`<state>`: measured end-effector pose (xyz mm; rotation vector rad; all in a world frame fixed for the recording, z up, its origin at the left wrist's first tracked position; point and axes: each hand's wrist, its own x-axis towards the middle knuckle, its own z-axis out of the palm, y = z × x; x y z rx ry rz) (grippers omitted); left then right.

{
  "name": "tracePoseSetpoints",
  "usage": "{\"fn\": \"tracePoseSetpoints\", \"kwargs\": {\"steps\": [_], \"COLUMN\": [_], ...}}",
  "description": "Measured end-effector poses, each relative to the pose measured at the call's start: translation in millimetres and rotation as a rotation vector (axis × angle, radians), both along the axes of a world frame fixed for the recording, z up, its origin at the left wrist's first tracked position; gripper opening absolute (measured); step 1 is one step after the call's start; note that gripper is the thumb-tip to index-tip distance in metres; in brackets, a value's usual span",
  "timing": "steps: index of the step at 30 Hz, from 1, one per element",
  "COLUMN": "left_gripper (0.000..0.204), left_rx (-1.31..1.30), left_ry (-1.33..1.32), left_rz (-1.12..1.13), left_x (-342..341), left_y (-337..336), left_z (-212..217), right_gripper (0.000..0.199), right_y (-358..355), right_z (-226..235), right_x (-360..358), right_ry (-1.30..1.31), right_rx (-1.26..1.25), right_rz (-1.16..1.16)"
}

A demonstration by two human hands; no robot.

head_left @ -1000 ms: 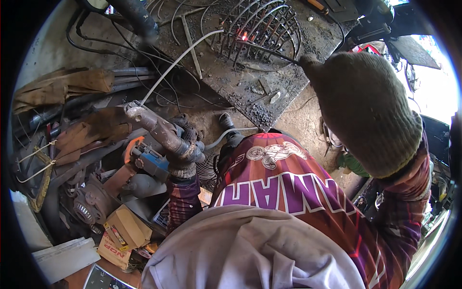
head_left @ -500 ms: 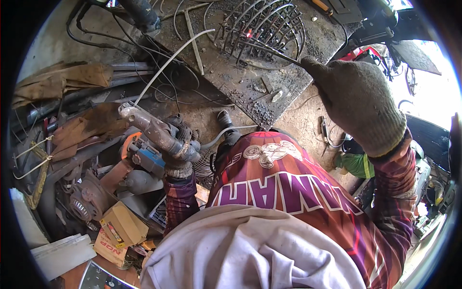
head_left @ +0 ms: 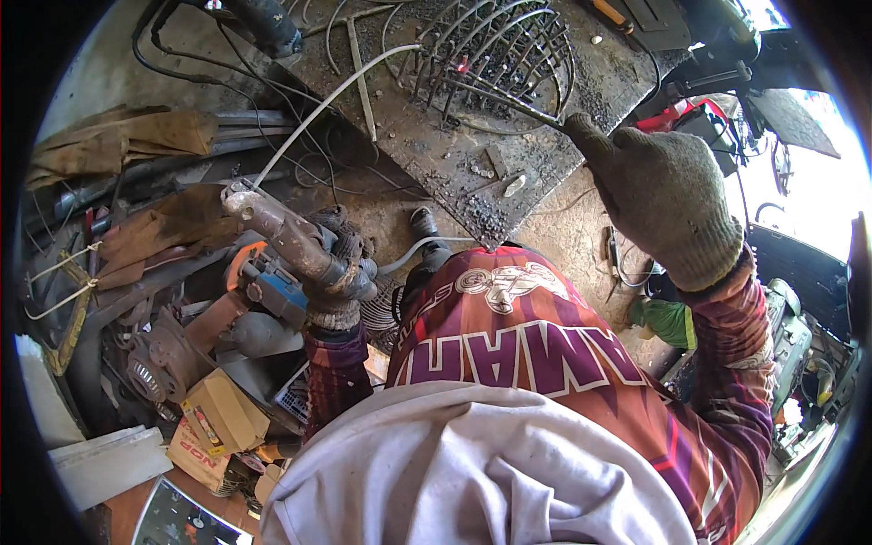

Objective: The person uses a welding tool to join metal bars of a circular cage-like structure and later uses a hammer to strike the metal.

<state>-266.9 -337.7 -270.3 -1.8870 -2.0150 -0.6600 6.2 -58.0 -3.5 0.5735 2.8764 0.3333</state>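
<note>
Beyond the left hand's (head_left: 338, 277) clenched grip, the electrode holder (head_left: 277, 227) points at the wire cage (head_left: 495, 54)

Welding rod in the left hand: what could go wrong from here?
1. The welding rod is long and bowed, so its tip may wander off the wire cage.
2. The right hand holds a cage wire near the glowing spot; heat may get through the knit glove.
3. Cables trail under the left hand and could snag.
</note>
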Motion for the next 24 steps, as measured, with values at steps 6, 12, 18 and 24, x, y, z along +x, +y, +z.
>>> {"fn": "tracePoseSetpoints", "kwargs": {"steps": [6,12,18,24], "left_gripper": [0.059,0.059,0.062,0.07], "left_rx": [0.118,-0.048,0.023,0.077], "left_ry": [-0.147,-0.943,-1.199,-0.745], "left_rz": [0.088,0.266,0.173,0.146], "left_x": [9.6,20.5,29.5,36.7], "left_y": [-18.2,-19.6,-16.1,-2.1], "left_z": [-37.6,-23.4,-7.8,16.8], "right_gripper": [0.04,0.04,0.041,0.05], "right_y": [0.9,2.0,3.7,-2.0], "right_z": [-6.1,-14.8,-17.9,-14.0], "right_x": [7.8,14.0,18.0,14.7], "right_ry": [0.033,0.086,0.099,0.049], "right_rx": [-0.046,-0.009,-0.002,-0.065], "right_rz": [-0.027,0.013,0.049,-0.017]}}
